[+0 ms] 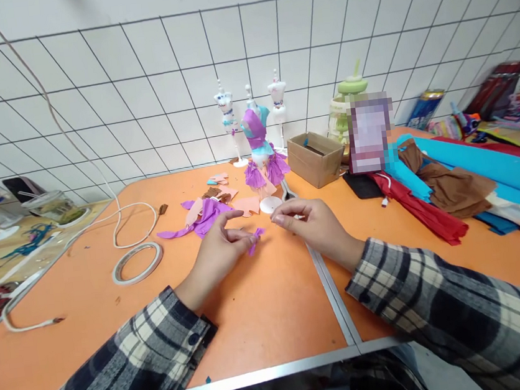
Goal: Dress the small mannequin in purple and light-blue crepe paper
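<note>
My left hand point(223, 243) pinches a small gathered piece of purple crepe paper point(256, 240) between thumb and finger, just above the orange table. To its right, my right hand point(307, 222) is closed with the fingertips together; whatever they hold, if anything, is too small to make out. Beyond my hands stands a mini dress form point(257, 136) on a white round base, dressed in purple, blue and pink paper. Purple paper scraps point(213, 215) and pink paper pieces point(246, 206) lie behind my left hand.
Two white dress forms point(226, 114) stand by the tiled wall. A cardboard box point(316, 158) and a phone-like screen point(368, 135) are at the back right, near coloured paper sheets point(456, 182). A tape roll point(137, 263) and a white cable point(113, 221) lie on the left.
</note>
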The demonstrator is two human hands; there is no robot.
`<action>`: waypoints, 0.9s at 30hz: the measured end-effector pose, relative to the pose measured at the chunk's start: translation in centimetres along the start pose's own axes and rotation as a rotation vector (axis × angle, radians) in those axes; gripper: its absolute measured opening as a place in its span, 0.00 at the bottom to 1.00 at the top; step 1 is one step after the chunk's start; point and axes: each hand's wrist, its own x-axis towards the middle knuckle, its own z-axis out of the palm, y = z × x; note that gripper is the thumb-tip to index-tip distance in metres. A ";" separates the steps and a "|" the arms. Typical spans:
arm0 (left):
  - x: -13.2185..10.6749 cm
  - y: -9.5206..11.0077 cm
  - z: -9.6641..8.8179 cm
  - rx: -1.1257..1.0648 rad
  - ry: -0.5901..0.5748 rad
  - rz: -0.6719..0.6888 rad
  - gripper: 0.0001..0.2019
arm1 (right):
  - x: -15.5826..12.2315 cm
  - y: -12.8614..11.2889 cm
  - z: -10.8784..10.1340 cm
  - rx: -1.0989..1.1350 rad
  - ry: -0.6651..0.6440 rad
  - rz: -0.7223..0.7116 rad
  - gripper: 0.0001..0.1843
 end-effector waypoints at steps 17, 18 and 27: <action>-0.7 0.6 1.0 0.114 0.094 0.033 0.20 | -0.9 0.6 2.7 0.109 -0.094 0.457 0.07; -0.8 0.6 1.1 0.118 0.087 0.034 0.19 | -0.8 0.7 2.7 0.090 -0.084 0.456 0.08; -1.0 0.2 1.1 0.083 -0.001 0.106 0.18 | -0.9 0.9 2.7 0.023 -0.049 0.413 0.08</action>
